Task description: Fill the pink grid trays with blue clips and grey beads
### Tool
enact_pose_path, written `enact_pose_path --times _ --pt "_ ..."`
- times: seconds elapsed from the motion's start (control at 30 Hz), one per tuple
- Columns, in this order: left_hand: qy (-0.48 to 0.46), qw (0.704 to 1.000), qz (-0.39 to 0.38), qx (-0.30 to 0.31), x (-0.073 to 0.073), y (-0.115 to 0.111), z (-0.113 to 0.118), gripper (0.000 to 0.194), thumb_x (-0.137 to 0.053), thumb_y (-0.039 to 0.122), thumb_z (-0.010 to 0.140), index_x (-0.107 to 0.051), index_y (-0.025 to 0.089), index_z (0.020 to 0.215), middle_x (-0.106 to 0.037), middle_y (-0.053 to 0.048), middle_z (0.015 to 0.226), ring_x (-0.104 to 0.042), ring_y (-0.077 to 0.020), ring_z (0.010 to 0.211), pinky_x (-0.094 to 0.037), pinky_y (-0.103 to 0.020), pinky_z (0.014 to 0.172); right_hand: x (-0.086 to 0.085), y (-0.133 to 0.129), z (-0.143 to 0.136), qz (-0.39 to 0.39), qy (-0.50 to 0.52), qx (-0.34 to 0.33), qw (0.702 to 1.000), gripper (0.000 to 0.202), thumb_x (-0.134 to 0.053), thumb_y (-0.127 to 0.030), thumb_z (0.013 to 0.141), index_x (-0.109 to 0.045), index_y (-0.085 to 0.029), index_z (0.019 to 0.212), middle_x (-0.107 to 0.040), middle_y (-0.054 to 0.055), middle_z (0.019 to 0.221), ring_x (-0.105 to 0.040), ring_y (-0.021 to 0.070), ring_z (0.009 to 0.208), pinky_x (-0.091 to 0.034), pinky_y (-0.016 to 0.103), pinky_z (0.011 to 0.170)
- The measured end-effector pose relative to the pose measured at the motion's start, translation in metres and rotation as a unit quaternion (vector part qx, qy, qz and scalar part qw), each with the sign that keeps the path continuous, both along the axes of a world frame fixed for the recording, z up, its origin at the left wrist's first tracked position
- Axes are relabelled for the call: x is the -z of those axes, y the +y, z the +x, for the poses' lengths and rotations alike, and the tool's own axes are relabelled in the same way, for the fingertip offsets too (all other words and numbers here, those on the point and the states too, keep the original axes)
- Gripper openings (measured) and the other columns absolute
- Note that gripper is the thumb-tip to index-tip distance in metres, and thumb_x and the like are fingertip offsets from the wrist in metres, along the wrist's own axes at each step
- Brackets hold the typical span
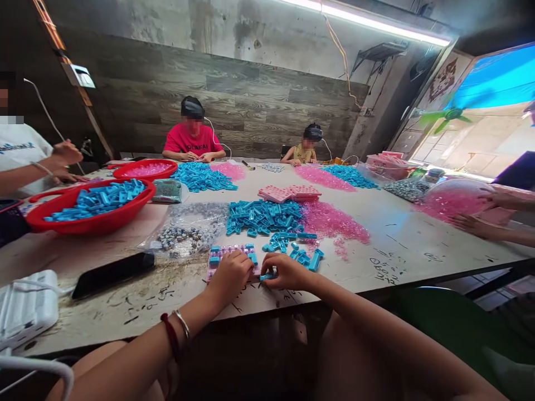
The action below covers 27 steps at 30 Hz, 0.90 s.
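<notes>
A pink tray (212, 271) with blue pieces set in it lies near the table's front edge. My left hand (234, 273) rests over the tray's right part, its fingers bent downward; whatever lies under the fingertips is hidden. Just right of the tray, my right hand (284, 272) pinches a small blue piece (267, 276) between thumb and fingers. Loose blue pieces (316, 259) lie behind my right hand. Farther back, a heap of blue pieces (265, 216) adjoins a heap of clear pink pieces (334, 221).
A plastic bag of small metallic parts (184, 234), a black phone (112, 274) and a white power bank (31, 306) are at left. Red baskets (96, 223) stand behind. Pink trays (288, 193) lie beyond the heaps. Several people sit around the table (368, 267).
</notes>
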<state>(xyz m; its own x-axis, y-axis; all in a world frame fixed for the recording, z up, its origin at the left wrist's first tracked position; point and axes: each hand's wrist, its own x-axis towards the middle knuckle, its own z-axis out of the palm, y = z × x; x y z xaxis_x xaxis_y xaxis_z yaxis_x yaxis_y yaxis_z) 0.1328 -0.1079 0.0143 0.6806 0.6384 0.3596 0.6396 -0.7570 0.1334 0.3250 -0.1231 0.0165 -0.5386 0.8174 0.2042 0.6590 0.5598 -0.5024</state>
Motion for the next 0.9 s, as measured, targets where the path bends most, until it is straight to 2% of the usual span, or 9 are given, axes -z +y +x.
enact_pose_path --times 0.17,0.27,0.4,0.53,0.67,0.73,0.9 --pt "0.023 0.999 0.020 0.012 0.001 -0.002 0.000 0.015 -0.045 0.011 0.085 -0.059 0.013 0.078 -0.058 -0.007 0.082 -0.050 -0.0212 0.086 -0.041 -0.033 0.077 -0.002 0.000 0.003 -0.001 -0.026 -0.021 0.999 0.015 -0.066 -0.018 0.066 -0.063 -0.013 0.079 -0.059 0.003 0.075 -0.052 0.0116 0.066 -0.041 0.022 0.062" --pt "0.032 0.999 0.026 0.012 0.000 -0.002 -0.001 0.014 -0.045 0.011 0.085 -0.057 0.013 0.078 -0.057 -0.007 0.082 -0.049 -0.0215 0.085 -0.041 -0.033 0.075 -0.007 -0.002 0.006 -0.021 -0.037 -0.032 0.999 0.020 -0.065 -0.014 0.063 -0.061 -0.013 0.083 -0.059 0.002 0.073 -0.051 0.0108 0.065 -0.041 0.021 0.060" --pt "0.069 0.996 0.044 0.021 -0.001 -0.002 0.000 0.016 -0.043 0.008 0.085 -0.056 0.013 0.078 -0.056 -0.008 0.084 -0.049 -0.0221 0.084 -0.040 -0.034 0.074 -0.009 -0.003 0.010 -0.026 -0.032 -0.062 0.997 0.016 -0.060 -0.009 0.065 -0.062 -0.014 0.081 -0.060 0.002 0.077 -0.051 0.0097 0.066 -0.041 0.019 0.061" --pt "0.106 0.991 0.072 0.036 -0.002 -0.002 0.000 0.014 -0.043 0.008 0.085 -0.055 0.013 0.081 -0.056 -0.009 0.086 -0.048 -0.0228 0.084 -0.040 -0.036 0.075 -0.008 -0.002 0.011 -0.026 -0.040 -0.059 0.997 0.015 -0.058 -0.009 0.067 -0.062 -0.014 0.080 -0.061 0.002 0.077 -0.052 0.0101 0.065 -0.041 0.020 0.062" --pt "0.121 0.988 0.084 0.043 -0.003 -0.002 0.000 0.014 -0.043 0.009 0.085 -0.055 0.013 0.081 -0.056 -0.009 0.087 -0.049 -0.0233 0.085 -0.040 -0.037 0.074 -0.008 0.001 0.011 -0.003 -0.023 -0.037 0.999 0.016 -0.059 -0.007 0.064 -0.061 -0.015 0.077 -0.061 0.001 0.074 -0.053 0.0110 0.066 -0.041 0.021 0.063" --pt "0.102 0.991 0.074 0.043 -0.005 -0.002 -0.001 0.012 -0.044 0.010 0.084 -0.055 0.014 0.084 -0.056 -0.008 0.088 -0.050 -0.0235 0.086 -0.040 -0.037 0.076 -0.008 0.002 0.012 0.026 0.006 -0.017 0.999 0.017 -0.057 -0.005 0.063 -0.059 -0.016 0.076 -0.060 0.001 0.075 -0.053 0.0113 0.068 -0.042 0.022 0.064" --pt "-0.024 0.999 0.017 0.024 -0.012 -0.001 -0.006 0.016 -0.053 0.018 0.079 -0.053 0.016 0.095 -0.057 -0.008 0.093 -0.051 -0.0235 0.093 -0.041 -0.037 0.082 -0.007 0.003 0.007 0.065 0.072 0.002 0.995 0.017 -0.055 -0.006 0.065 -0.057 -0.017 0.078 -0.060 0.002 0.081 -0.054 0.0120 0.072 -0.044 0.022 0.065"
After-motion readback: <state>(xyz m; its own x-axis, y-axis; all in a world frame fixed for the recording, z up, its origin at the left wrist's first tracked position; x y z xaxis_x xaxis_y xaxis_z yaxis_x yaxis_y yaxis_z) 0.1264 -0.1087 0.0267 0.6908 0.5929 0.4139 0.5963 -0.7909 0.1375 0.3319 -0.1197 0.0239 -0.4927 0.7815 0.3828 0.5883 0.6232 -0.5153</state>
